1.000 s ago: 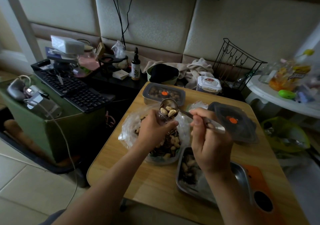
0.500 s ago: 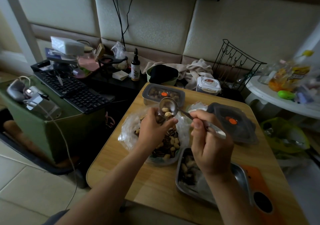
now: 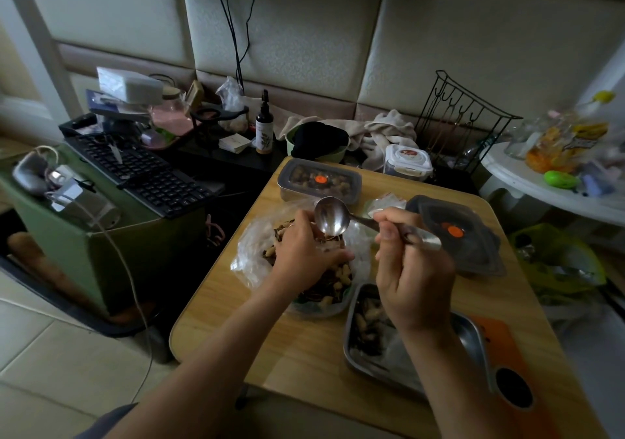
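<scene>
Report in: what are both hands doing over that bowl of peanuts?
Right hand grips shiny metal spoon, scoop empty, above clear plastic bowl of peanuts. Left hand down among the peanuts, grip unclear. Nothing blocking.

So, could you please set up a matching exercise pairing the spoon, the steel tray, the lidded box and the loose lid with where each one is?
Things:
1. spoon
2. steel tray
3. lidded box
4. loose lid

Places:
A. at the far edge of the table
B. held in the right hand, above the bag of nuts
C. flat on the table, right of the spoon
D. near edge, under the right wrist

Pairs: 1-B, 2-D, 3-A, 4-C
</scene>
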Tool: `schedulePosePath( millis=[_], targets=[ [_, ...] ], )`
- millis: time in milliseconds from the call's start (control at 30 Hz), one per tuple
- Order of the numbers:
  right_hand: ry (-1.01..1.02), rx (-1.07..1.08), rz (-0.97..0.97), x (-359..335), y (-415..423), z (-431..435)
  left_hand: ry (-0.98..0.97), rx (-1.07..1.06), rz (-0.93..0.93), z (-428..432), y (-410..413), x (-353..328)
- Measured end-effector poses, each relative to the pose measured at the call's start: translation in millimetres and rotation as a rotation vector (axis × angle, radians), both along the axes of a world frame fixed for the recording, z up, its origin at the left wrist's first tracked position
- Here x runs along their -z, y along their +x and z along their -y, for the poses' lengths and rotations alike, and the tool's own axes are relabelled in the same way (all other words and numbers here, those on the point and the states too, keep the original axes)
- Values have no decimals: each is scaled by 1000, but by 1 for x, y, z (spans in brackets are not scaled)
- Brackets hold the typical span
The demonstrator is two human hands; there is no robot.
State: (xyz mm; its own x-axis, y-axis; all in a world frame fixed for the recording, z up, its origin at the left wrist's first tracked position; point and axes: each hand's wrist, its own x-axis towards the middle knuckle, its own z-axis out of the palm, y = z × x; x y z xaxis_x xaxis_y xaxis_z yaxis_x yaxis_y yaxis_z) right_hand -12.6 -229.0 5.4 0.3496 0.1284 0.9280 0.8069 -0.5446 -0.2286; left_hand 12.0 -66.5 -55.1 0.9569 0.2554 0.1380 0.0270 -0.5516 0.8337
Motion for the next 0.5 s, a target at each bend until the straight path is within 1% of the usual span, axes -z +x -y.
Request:
schedulePosePath(
  millis=[100, 200, 300, 367, 500],
  targets=[
    [41, 42, -74, 5, 5, 1, 208, 40, -93, -3, 0, 2],
    [77, 62, -144, 7, 9, 5, 319, 72, -133, -6, -2, 3],
    [68, 92, -157, 9, 11, 7, 431, 91, -185, -7, -4, 1],
    [57, 115, -166, 12, 12, 7, 526, 110, -187, -5, -5, 2],
    [35, 158, -156, 16, 12, 8, 688, 124, -108, 1, -5, 3]
  ],
)
